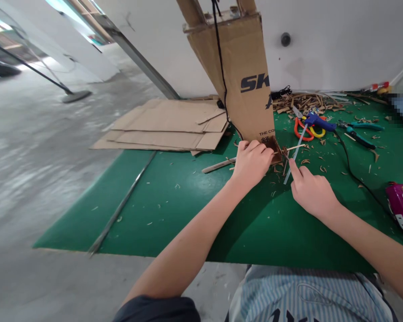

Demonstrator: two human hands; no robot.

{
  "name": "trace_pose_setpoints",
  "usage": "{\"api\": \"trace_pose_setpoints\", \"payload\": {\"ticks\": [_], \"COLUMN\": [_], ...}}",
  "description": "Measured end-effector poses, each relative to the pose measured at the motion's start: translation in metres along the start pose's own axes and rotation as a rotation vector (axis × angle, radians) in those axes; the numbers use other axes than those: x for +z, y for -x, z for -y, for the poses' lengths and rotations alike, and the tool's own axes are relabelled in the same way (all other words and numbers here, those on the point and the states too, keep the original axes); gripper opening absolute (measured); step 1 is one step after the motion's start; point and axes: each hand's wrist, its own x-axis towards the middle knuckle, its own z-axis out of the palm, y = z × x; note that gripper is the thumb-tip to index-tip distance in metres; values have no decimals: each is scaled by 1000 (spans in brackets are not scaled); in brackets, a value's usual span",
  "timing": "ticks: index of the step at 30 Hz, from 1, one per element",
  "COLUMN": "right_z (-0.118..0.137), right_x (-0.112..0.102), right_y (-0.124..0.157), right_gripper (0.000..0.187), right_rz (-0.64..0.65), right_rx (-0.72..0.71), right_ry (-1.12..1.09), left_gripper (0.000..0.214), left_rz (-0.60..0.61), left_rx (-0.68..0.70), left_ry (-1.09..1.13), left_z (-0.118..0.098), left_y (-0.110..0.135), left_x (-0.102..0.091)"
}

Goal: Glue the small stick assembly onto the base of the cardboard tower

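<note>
Grey concrete floor [47, 179] is stretching away beside a green tabletop [174, 228], where flat cardboard sheets [161, 127] are lying and wood shavings [305, 103] are scattering across the far side. A tall cardboard column [242, 76] is rising just past the left hand [251, 163] — that hand is closing firmly around a thin wooden strip [290, 148] running toward the column's lower end. The right hand [312, 192] is half-curled, index finger extending just beside a long clear rod [295, 156] — whether it is gripping the rod cannot be told. A blue glue gun [319, 120] and orange-handled scissors [302, 129] are lying nearby.
</note>
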Motion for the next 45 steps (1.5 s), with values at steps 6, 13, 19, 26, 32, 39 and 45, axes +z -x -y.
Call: {"api": "trace_pose_setpoints", "payload": {"ticks": [6,13,19,26,32,39,45], "right_z": [0,1,3,3,6,5,6], "right_x": [5,8,7,12,14,14,14], "right_y": [0,-1,-2,0,-1,1,0], "right_gripper": [58,57,59,59,59,59,60], "right_rz": [-3,-21,10,-48,-62,-91,-92], "right_rx": [-8,-12,-13,-12,-29,-25,-26], "right_ry": [4,1,7,30,34,56,69], "left_gripper": [31,24,24,22,23,25,27], "left_rz": [15,30,29,23,30,44,37], "left_rx": [9,22,31,33,19,26,18], "left_ry": [-28,-65,-49,-79,-38,-67,-27], "left_z": [-1,-1,-1,-3,-4,-6,-6], "left_y": [0,0,1,2,2,1,1], "left_x": [-1,0,0,0,1,-1,-3]}}
